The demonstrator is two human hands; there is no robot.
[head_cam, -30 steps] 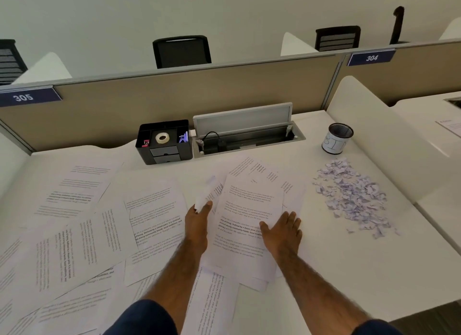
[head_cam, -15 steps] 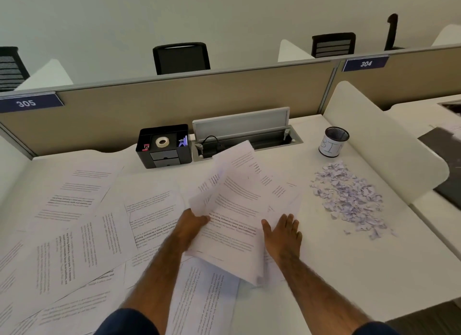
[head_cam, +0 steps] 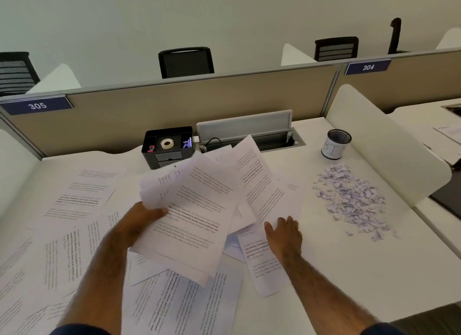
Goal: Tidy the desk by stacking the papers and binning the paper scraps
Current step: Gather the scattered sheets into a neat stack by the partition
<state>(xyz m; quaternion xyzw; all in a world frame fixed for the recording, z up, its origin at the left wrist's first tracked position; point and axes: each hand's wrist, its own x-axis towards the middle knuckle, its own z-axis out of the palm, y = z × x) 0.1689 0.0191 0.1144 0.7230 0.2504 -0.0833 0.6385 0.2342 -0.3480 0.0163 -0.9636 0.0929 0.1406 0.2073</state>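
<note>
**deskguy:** Status on the stacking?

**pov_cam:** Gripping a fanned bunch of printed sheets (head_cam: 197, 210) in the left hand (head_cam: 144, 217), thumb curled over the edge, lifted and tilted above the desk (head_cam: 336, 272). Pressing the right hand (head_cam: 284, 232) flat, fingers straight, on another sheet (head_cam: 262, 262) lying underneath.

**deskguy:** And the paper scraps (head_cam: 351, 200)?

**pov_cam:** Heaped on the right side, just this side of the mesh cup (head_cam: 335, 145) marked BIN. Got more loose sheets (head_cam: 74, 197) spread all over the left.

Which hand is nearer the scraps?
Right. The right hand lies on a sheet just left of the scraps, apart from them; the left hand grips raised sheets farther left.
</note>
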